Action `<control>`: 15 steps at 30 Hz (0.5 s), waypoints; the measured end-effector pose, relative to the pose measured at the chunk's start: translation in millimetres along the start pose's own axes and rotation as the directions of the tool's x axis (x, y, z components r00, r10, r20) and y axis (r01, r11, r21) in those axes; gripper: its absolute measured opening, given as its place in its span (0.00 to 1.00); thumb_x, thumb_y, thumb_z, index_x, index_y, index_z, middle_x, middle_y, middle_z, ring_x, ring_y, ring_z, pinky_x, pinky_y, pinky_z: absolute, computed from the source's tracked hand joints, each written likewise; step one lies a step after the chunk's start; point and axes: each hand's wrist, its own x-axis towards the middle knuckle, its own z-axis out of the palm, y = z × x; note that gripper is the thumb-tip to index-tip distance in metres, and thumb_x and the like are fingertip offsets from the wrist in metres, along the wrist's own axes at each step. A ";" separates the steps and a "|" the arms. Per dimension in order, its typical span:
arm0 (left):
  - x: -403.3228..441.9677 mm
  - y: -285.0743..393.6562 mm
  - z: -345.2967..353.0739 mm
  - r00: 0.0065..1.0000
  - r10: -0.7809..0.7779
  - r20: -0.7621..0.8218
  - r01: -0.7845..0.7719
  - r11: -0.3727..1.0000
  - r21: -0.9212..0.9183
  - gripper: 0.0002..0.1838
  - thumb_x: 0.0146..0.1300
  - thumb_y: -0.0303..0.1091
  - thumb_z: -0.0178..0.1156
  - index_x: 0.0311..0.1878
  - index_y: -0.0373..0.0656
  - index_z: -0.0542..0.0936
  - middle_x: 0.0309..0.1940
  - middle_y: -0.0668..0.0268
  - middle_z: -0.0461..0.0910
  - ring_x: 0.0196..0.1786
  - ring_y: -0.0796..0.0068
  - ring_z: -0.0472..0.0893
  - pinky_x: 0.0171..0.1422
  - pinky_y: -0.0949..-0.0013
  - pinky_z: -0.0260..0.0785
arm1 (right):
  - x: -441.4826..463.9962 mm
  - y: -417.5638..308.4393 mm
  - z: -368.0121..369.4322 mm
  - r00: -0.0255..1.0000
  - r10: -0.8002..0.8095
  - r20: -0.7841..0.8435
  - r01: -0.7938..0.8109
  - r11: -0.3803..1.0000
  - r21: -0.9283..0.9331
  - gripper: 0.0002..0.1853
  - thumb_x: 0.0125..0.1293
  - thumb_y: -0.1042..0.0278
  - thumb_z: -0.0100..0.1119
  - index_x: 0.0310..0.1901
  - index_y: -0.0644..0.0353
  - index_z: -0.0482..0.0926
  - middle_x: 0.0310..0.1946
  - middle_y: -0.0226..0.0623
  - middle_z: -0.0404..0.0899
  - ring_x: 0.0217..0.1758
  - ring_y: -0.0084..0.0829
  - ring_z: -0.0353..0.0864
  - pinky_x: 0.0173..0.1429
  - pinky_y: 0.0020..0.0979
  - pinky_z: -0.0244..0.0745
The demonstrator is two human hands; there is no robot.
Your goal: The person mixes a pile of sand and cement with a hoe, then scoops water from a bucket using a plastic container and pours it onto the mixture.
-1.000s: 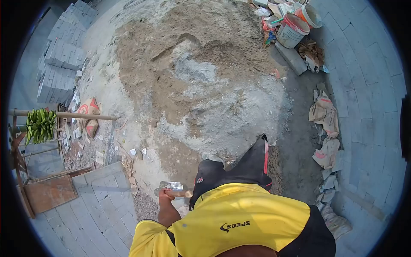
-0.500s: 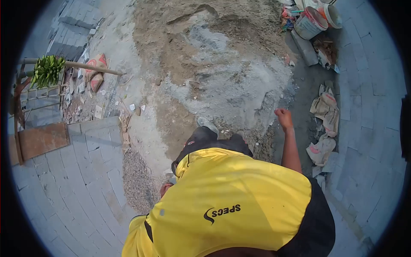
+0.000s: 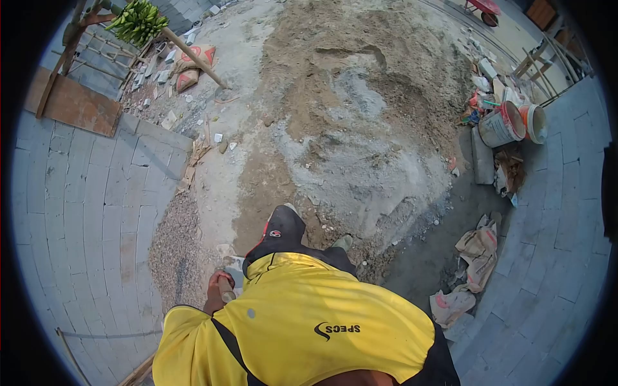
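On the left side of my body, my left hand (image 3: pixel 216 286) is wrapped round the wooden handle (image 3: pixel 226 291) of a tool. Its flat grey metal blade (image 3: pixel 237 269) shows just beyond the fingers, partly hidden by the hand and the yellow shirt (image 3: pixel 302 321). Gravel (image 3: pixel 177 254) lies on the ground left of this hand. My right hand is out of sight. Ahead of my feet spreads a heap of sand and grey powder (image 3: pixel 380 174).
Block walls (image 3: pixel 84 212) stand on the left and right. At right are two buckets (image 3: pixel 501 125), a loose block (image 3: pixel 481 157) and crumpled sacks (image 3: pixel 476 254). Upper left, a pole (image 3: pixel 196 59), green bananas (image 3: pixel 136 23) and filled bags (image 3: pixel 192 64). A wheelbarrow (image 3: pixel 484 8) is far off.
The view has shifted, and the feet have stepped to new places. My right hand, seen out to the right half a second ago, has gone from sight. The tool in my left hand shows again.
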 end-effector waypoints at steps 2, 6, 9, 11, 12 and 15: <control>11.4 11.5 -3.2 1.000 -0.019 0.020 0.019 1.000 0.006 0.08 0.66 0.27 0.53 0.30 0.40 0.74 0.27 0.65 0.76 0.35 0.70 0.79 0.47 0.64 0.78 | -8.6 1.4 -23.7 0.999 -0.013 -0.036 0.013 1.000 0.001 0.17 0.62 0.62 0.62 0.48 0.65 0.79 0.44 0.45 0.84 0.48 0.40 0.85 0.51 0.37 0.79; 46.4 32.7 -9.0 0.997 -0.034 0.074 0.034 0.999 0.007 0.08 0.67 0.27 0.53 0.30 0.40 0.75 0.28 0.65 0.76 0.35 0.70 0.79 0.48 0.64 0.78 | 4.3 -33.7 -95.7 0.986 -0.061 -0.153 0.057 0.998 -0.031 0.15 0.63 0.63 0.62 0.46 0.64 0.79 0.42 0.43 0.84 0.46 0.38 0.85 0.47 0.36 0.79; 67.6 49.0 -14.6 0.995 -0.042 0.093 0.042 0.999 -0.003 0.08 0.67 0.27 0.53 0.30 0.40 0.75 0.28 0.65 0.76 0.35 0.70 0.79 0.48 0.64 0.77 | 15.3 -94.3 -156.4 0.955 -0.113 -0.275 0.134 0.989 0.059 0.13 0.64 0.63 0.61 0.45 0.64 0.79 0.40 0.42 0.84 0.44 0.37 0.85 0.44 0.36 0.80; 80.8 64.9 -13.1 0.994 -0.047 0.103 0.049 0.999 -0.016 0.08 0.67 0.27 0.53 0.31 0.40 0.75 0.28 0.65 0.76 0.35 0.70 0.79 0.48 0.65 0.77 | 65.5 -127.1 -153.1 0.962 0.050 -0.270 0.274 -0.113 0.955 0.07 0.68 0.68 0.54 0.45 0.57 0.78 0.34 0.35 0.83 0.41 0.36 0.85 0.33 0.41 0.77; 89.1 73.5 -11.9 0.992 -0.051 0.111 0.054 0.998 -0.022 0.08 0.67 0.27 0.53 0.31 0.40 0.75 0.29 0.65 0.77 0.35 0.70 0.79 0.48 0.65 0.77 | 49.2 -158.3 -177.1 0.960 0.079 -0.270 0.263 0.090 0.961 0.05 0.67 0.70 0.55 0.43 0.58 0.76 0.33 0.36 0.81 0.38 0.36 0.85 0.30 0.38 0.75; 108.0 107.5 -6.8 0.990 -0.053 0.130 0.058 0.998 -0.029 0.08 0.68 0.27 0.52 0.31 0.40 0.75 0.29 0.65 0.77 0.35 0.70 0.79 0.48 0.65 0.77 | 21.8 -233.9 -224.8 0.946 0.073 -0.315 0.281 0.299 0.912 0.04 0.65 0.74 0.56 0.41 0.61 0.75 0.31 0.38 0.80 0.32 0.36 0.84 0.26 0.34 0.75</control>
